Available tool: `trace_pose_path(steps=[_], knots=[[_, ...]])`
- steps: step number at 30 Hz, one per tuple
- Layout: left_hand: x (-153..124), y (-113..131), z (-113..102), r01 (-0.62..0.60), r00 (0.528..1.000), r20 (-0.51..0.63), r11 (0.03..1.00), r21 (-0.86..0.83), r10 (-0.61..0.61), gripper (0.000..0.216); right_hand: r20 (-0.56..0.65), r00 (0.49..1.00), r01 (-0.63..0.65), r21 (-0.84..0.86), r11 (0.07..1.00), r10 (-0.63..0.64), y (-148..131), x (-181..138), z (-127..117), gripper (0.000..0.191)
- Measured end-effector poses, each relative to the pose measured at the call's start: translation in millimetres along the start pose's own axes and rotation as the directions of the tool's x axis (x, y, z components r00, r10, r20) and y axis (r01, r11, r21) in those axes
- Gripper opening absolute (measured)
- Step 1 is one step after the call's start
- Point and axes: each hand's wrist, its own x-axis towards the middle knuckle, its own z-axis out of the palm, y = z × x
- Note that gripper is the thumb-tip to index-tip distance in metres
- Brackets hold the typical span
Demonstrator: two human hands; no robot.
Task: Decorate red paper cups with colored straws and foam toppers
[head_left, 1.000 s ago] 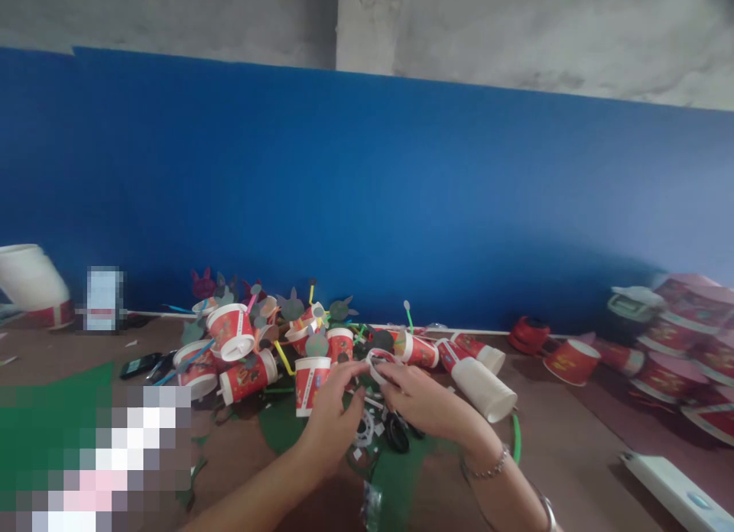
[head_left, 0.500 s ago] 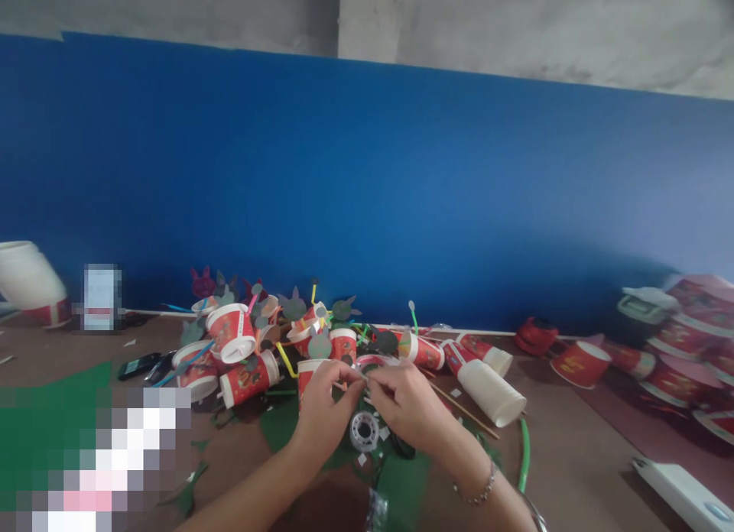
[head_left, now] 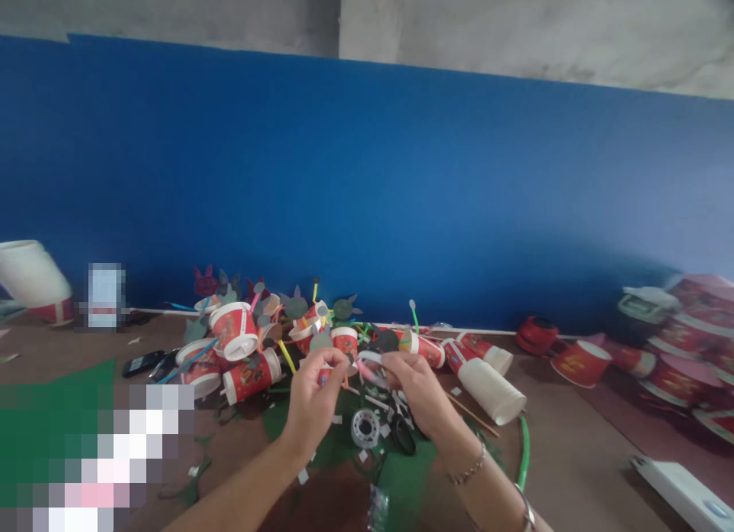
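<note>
My right hand [head_left: 414, 385] is closed on a roll of tape [head_left: 371, 374], seen as a whitish-pink ring tilted toward my other hand. My left hand [head_left: 316, 387] is pinched, thumb against forefinger, a short gap away from the roll; what its fingertips grip is too small to make out. Behind the left fingers a red paper cup [head_left: 324, 376] is partly covered. Below the hands, a grey spool-like ring [head_left: 365, 429] lies flat. Beside it rest scissors with black handles [head_left: 404, 437], partly hidden by my right hand.
Decorated red cups [head_left: 251, 376] with straws and paper animal heads crowd the back. Stacked white cups [head_left: 492, 393] lie right of my hands. Green paper [head_left: 401, 478] and white scraps are scattered in front. A green tube [head_left: 524, 455] and a white box [head_left: 682, 490] lie at right.
My hands have moved apart, the left one leftward and up, the right one slightly right. The tape roll and the scissors show more plainly between them.
</note>
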Motion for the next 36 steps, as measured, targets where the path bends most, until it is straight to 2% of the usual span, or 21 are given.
trace_pose_path(steps=[1, 2, 3, 5, 6, 8, 9, 11, 12, 15, 17, 20, 29, 33, 36], knots=[[4, -1, -2, 0.066, 0.998, -0.005, 0.998, -0.010, -0.066, 0.020, -0.021, 1.000, 0.004, -0.081, 0.997, -0.006, 3, 2, -5, 0.036], [8, -3, -4, 0.100, 0.995, 0.010, 0.995, 0.006, -0.100, 0.019, 0.012, 1.000, 0.026, -0.227, 0.974, -0.024, 5, 3, -9, 0.035], [12, -6, -6, 0.088, 0.996, 0.017, 0.995, 0.037, -0.088, 0.018, 0.065, 0.998, 0.051, -0.408, 0.912, -0.027, 7, 3, -12, 0.034], [19, -12, -9, -0.028, 0.999, 0.049, 0.991, 0.130, 0.021, 0.020, 0.166, 0.985, 0.091, -0.716, 0.692, 0.042, 10, 1, -16, 0.031], [21, -15, -11, -0.094, 0.994, 0.073, 0.979, 0.182, 0.082, 0.022, 0.179, 0.979, 0.091, -0.806, 0.585, 0.095, 11, -1, -16, 0.027], [22, -19, -12, -0.195, 0.977, 0.136, 0.942, 0.274, 0.162, 0.026, 0.153, 0.972, 0.057, -0.888, 0.456, 0.177, 12, -4, -14, 0.018], [22, -19, -13, -0.223, 0.969, 0.171, 0.925, 0.309, 0.177, 0.028, 0.133, 0.974, 0.040, -0.899, 0.435, 0.184, 11, -4, -13, 0.013], [21, -18, -14, -0.241, 0.959, 0.232, 0.903, 0.355, 0.165, 0.032, 0.097, 0.989, 0.029, -0.871, 0.490, 0.114, 8, -4, -10, 0.008], [20, -17, -14, -0.238, 0.955, 0.260, 0.899, 0.369, 0.146, 0.034, 0.092, 0.995, 0.047, -0.820, 0.570, 0.050, 6, -3, -9, 0.008], [19, -13, -13, -0.216, 0.948, 0.303, 0.898, 0.382, 0.099, 0.038, 0.084, 0.986, 0.167, -0.510, 0.844, -0.144, 3, -1, -1, 0.007], [18, -11, -12, -0.214, 0.947, 0.308, 0.901, 0.378, 0.096, 0.038, 0.074, 0.972, 0.233, -0.346, 0.909, -0.221, 3, -1, 5, 0.002], [17, -9, -11, -0.214, 0.947, 0.307, 0.901, 0.377, 0.097, 0.037, 0.046, 0.954, 0.296, -0.278, 0.914, -0.295, 5, -3, 13, 0.006], [15, -3, -10, -0.200, 0.949, 0.303, 0.908, 0.368, 0.086, 0.035, 0.087, 0.921, 0.387, -0.302, 0.871, -0.379, -1, -8, 18, 0.014], [15, -7, -9, -0.112, 0.960, 0.280, 0.935, 0.337, 0.015, 0.039, 0.045, 0.884, 0.428, -0.477, 0.768, -0.465, -4, -16, 25, 0.013], [17, -15, -10, -0.024, 0.980, 0.198, 0.960, 0.279, -0.033, 0.033, 0.032, 0.838, 0.446, -0.616, 0.649, -0.545, -9, -24, 30, 0.012]])
